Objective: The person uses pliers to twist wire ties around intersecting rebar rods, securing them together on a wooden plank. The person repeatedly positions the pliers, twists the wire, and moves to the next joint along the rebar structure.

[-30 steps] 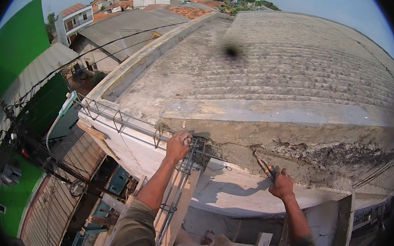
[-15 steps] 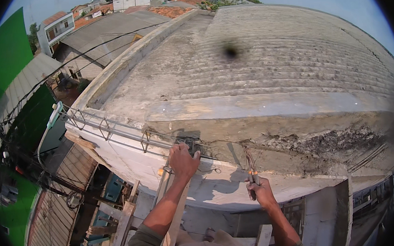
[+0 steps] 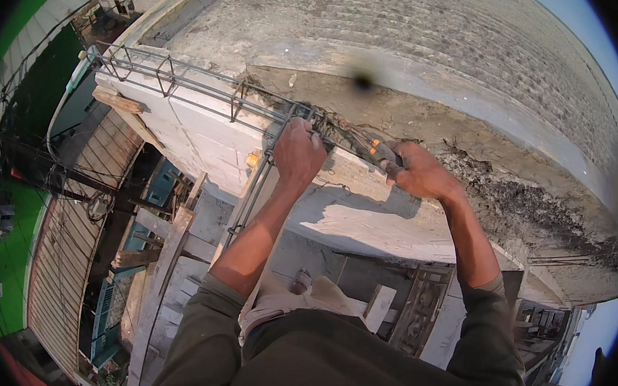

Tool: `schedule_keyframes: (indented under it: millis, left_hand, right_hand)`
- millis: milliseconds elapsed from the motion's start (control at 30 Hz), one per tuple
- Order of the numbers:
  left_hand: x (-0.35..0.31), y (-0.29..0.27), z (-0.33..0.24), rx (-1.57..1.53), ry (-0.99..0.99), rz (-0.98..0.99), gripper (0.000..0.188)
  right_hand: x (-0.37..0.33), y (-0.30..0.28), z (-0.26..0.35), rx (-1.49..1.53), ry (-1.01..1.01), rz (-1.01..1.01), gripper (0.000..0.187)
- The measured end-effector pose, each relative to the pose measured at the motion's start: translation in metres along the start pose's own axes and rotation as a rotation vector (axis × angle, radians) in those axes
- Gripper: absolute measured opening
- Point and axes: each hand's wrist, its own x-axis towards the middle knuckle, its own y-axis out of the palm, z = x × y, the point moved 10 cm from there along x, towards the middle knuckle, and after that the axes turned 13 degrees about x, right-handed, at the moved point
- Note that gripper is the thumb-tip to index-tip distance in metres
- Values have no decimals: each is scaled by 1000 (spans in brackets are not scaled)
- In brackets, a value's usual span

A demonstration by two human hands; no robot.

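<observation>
Orange-banded pliers (image 3: 376, 148) are grasped in the right grip (image 3: 421, 172), pointed toward the corner of the steel bars (image 3: 302, 111); the left grip (image 3: 299, 154) is laid at that corner, its closure hidden; bars are carried along the pale wall (image 3: 198, 125); plier work is judged underway, steadied bars being called for.

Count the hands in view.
2: the left hand on the steel bars by the wall's corner, the right hand farther right, around the orange-marked pincers.
</observation>
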Motion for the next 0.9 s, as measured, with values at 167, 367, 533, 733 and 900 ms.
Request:
schedule_keyframes:
  millis: [167, 367, 533, 733, 900]
  left_hand:
    - [-47, 29, -17, -276, -232, 288, 38]
    - [-68, 6, -19, -324, -267, -26, 46]
    - [-76, 8, -12, -481, -292, -106, 49]
    - [-79, 22, -5, -380, -375, -96, 55]
    - [-78, 40, 1, -624, -501, 64, 57]
  right_hand:
    - [49, -6, 33, -371, -144, 29, 30]
    - [95, 8, 77, -795, 7, 79, 54]
    - [115, 25, 95, -948, 26, 22, 55]
    - [118, 40, 102, -1109, -32, 0, 54]
    - [113, 43, 107, -1221, -27, 17, 53]
